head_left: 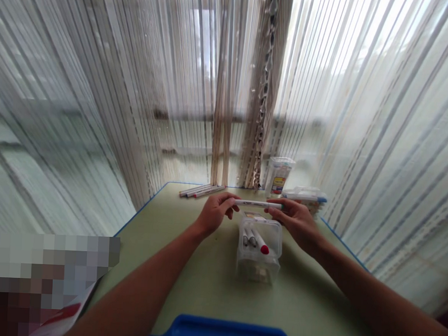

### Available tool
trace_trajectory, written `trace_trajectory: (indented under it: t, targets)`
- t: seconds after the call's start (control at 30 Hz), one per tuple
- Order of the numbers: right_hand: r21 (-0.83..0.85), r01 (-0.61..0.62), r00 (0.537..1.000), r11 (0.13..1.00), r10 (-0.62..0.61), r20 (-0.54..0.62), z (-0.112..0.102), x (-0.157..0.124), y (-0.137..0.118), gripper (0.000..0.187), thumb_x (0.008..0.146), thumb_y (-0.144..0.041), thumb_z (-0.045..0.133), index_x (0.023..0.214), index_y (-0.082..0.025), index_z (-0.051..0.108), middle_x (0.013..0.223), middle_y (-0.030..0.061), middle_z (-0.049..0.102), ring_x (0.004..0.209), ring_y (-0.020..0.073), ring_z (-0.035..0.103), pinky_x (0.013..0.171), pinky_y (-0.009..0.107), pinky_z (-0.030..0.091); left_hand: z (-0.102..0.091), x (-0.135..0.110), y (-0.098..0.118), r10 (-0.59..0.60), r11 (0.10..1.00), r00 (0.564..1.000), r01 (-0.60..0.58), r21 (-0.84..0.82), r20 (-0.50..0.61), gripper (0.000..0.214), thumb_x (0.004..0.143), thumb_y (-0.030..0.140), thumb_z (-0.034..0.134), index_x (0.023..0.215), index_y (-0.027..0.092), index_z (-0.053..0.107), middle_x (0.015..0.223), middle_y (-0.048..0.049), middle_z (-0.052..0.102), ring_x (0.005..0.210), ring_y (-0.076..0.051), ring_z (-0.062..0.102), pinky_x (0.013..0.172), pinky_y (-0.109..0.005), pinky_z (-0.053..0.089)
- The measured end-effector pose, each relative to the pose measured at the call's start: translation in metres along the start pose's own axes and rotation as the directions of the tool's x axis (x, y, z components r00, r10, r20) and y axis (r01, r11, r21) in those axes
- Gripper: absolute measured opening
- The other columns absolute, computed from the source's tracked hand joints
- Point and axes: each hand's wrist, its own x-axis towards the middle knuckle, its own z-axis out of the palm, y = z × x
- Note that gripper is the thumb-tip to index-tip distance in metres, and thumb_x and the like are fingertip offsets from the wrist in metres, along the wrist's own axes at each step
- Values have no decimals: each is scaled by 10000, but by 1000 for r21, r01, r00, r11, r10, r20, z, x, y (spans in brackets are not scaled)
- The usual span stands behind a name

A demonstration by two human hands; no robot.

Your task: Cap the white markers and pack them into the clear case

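Note:
A white marker point(255, 204) lies level between my two hands, above the far end of a clear plastic box. My left hand point(216, 213) pinches its left end. At the other end, where a green tip shows, my right hand point(294, 219) grips it. Below them the clear box point(242, 260) lies on the table with its lid open. Inside it are several white markers, among them one with a red end point(264, 249) and some with grey ends point(249, 242).
More white markers point(202, 191) lie at the table's far left. An upright clear container point(279, 178) and a blue-edged clear case point(306, 197) stand at the far right. A blue tray point(227, 331) sits at the near edge of the green table point(188, 295). String curtains point(190, 87) hang behind.

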Motion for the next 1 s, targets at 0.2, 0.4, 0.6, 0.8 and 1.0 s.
trace_trajectory:
  t: [0.2,0.4,0.6,0.8,1.0]
  targets:
    - [-37,1,1000,999,-2,-8,0,0,-1,421,613,-429,912,908,-168,760,674,24,708,493,126,578,448,263,485,2,0,1,14,1000,1000,-14,24,-6,267,817,330,654,913,95,735,660,-39,675,493,-97,550,504,-232,439]
    - [-45,10,1000,999,-11,-12,-1,1,2,412,640,-487,884,879,-173,765,693,41,719,498,138,597,438,266,492,2,-2,4,53,989,999,-53,136,2,266,794,348,729,909,109,742,653,-22,665,500,-90,540,497,-214,425]
    - [-69,20,1000,997,-21,-14,-2,1,4,406,665,-485,871,903,-172,770,707,40,726,498,132,595,437,259,489,2,-2,1,56,983,998,-59,171,21,290,758,355,772,898,105,728,650,-14,644,504,-94,546,486,-212,431]
    - [-88,33,999,996,-36,-27,-3,2,7,425,645,-499,883,902,-175,782,552,8,656,468,146,579,429,269,476,5,-1,-1,61,988,998,-64,141,26,238,751,308,778,875,113,722,627,-14,656,497,-96,558,491,-208,438]
    - [-87,19,1000,996,-20,-13,-4,1,7,408,675,-491,868,922,-176,789,568,7,664,462,134,565,430,260,463,4,0,1,67,991,997,-71,114,38,211,795,279,721,917,109,747,720,-55,723,517,-97,573,527,-227,467]
